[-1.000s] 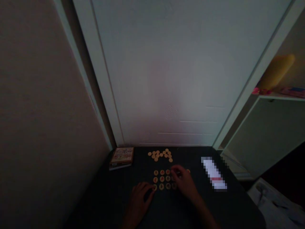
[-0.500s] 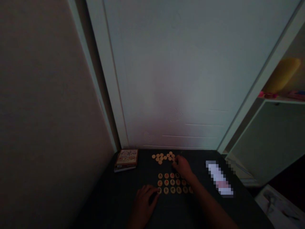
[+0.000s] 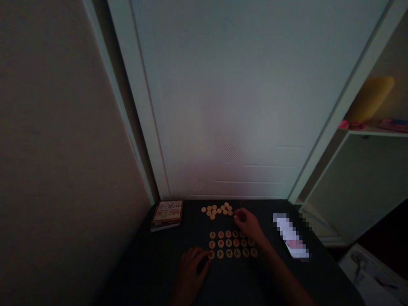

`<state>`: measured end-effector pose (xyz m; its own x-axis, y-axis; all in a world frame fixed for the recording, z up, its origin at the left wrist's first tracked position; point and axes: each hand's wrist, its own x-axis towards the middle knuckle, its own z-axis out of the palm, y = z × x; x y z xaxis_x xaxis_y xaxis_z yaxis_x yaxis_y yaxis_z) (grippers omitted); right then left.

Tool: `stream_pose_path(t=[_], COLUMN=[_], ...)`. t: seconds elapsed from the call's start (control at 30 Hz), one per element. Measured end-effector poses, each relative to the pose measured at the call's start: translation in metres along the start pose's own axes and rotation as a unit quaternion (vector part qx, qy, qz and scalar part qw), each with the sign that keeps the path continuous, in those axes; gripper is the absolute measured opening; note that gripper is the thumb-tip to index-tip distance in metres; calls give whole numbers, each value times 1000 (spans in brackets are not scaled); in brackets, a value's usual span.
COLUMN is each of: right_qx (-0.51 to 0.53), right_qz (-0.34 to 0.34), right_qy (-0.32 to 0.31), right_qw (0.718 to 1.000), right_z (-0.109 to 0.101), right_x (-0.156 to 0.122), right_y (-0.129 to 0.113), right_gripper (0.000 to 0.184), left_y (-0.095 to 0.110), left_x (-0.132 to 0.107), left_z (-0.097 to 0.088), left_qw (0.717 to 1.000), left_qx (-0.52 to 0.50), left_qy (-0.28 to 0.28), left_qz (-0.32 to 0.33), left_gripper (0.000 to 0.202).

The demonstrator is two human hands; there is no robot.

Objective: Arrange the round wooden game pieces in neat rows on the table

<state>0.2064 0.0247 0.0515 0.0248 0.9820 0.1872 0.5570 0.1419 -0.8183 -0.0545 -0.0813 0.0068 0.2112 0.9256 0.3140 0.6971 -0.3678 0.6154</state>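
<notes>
Round wooden xiangqi pieces (image 3: 228,243) lie face up in three rows on the dark table, with red or dark characters. At the near left corner of these rows, the thumb and forefinger of my left hand (image 3: 192,268) close on the edge of a xiangqi piece (image 3: 211,254). My right hand (image 3: 247,223) hovers past the far row, thumb and forefinger pinched together; what they hold, if anything, is hidden. Just left of its fingertips is a loose cluster of blank-looking pieces (image 3: 214,212). My right hand and forearm partly cover the right end of the far rows.
A box or book with printed characters (image 3: 167,212) lies at the table's far left. On the right side lies a pale, pixelated oblong item (image 3: 290,236). A white panel (image 3: 229,106) rises behind the table (image 3: 153,263), and a wall (image 3: 63,148) stands at left.
My right hand has drawn slightly away from the loose cluster, leaving a small gap beside its rightmost piece. My left hand stays at the corner piece. The view has shifted slightly.
</notes>
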Motion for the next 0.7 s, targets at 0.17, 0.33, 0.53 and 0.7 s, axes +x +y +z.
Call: stream_pose_path(t=[0.17,0.33,0.53,0.7], right_qx=[107,287,347,359], right_qz=[-7,63,103,113], right_qy=[-38,-56,-48,-61], right_qw=[994,954,931,925], right_z=[-18,1,38,39], right_x=[-52,-117,-154,-152], right_y=[-13,-17,-16,-17], right_gripper=[32,38,46,53], left_y=[4,22,53,57], left_x=[2,-6,-18,-15], left_z=[-5,3,26,27], left_qw=[998,990,982,979], left_qx=[-51,-118,-188,-197], left_qy=[38,54,-22,-35], left_qz=[-29,-48,-23,-31], left_gripper=[23,26,21,19])
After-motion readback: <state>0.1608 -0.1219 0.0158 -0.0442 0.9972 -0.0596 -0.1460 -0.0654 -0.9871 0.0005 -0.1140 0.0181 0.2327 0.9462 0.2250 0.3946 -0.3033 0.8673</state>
